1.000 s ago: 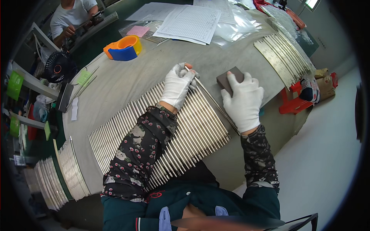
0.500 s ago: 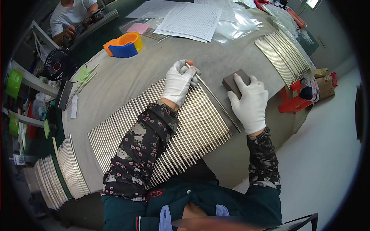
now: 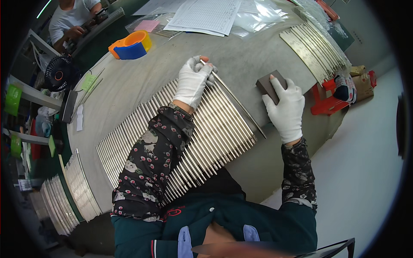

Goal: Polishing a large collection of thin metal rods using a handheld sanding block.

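Observation:
My left hand [image 3: 193,81], in a white glove with bare fingertips, pinches the far end of a thin metal rod [image 3: 239,104]. The rod slants toward me and to the right, beside a wide row of similar metal rods [image 3: 220,131] lying side by side on the grey table. My left forearm, in a flowered sleeve, crosses over that row and hides part of it. My right hand [image 3: 287,109], also gloved, is closed on a dark grey-brown rectangular block [image 3: 269,85] on the table, right of the rod.
More rods [image 3: 313,50] lie at the far right, and further bundles [image 3: 81,189] at the left edge. A tape dispenser [image 3: 131,44], papers [image 3: 205,17] and plastic bags sit at the back. A red stool [image 3: 322,101] stands right; a fan [image 3: 59,74] and a co-worker [image 3: 73,21] are at left.
My right hand has shifted slightly right, away from the rod, with the block. My left hand still pinches the rod's end. The whole view has moved a little.

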### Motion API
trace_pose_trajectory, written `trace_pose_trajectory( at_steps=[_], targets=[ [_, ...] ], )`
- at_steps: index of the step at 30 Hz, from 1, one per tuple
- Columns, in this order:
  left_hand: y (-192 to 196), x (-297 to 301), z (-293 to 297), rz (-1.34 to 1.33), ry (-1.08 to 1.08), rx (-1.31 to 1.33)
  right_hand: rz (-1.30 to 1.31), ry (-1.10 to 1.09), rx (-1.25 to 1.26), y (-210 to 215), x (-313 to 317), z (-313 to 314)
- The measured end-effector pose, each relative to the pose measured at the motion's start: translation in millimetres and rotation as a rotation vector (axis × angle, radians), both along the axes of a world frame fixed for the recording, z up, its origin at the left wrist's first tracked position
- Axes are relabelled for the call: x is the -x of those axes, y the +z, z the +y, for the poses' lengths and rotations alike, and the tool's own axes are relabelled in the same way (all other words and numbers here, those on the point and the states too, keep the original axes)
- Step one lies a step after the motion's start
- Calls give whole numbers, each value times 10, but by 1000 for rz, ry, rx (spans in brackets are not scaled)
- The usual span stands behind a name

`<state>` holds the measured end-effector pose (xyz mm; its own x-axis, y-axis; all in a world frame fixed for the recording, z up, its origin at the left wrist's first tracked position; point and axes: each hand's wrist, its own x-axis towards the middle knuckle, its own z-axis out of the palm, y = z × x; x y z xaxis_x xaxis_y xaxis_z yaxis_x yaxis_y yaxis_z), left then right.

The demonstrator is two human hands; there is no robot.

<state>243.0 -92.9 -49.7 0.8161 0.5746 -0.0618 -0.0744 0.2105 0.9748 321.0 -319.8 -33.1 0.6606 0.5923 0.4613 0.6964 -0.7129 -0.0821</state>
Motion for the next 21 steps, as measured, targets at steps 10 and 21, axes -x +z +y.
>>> trace_pose_trajectory(
  at_steps=[10,21],
  targets=[
    [55,-66,59,289,182,-1437,-56,8,-4,-155,280,42],
    [62,416,-249,188,-531,-1710,36,101,-262,-20,519,-436]
  ],
)
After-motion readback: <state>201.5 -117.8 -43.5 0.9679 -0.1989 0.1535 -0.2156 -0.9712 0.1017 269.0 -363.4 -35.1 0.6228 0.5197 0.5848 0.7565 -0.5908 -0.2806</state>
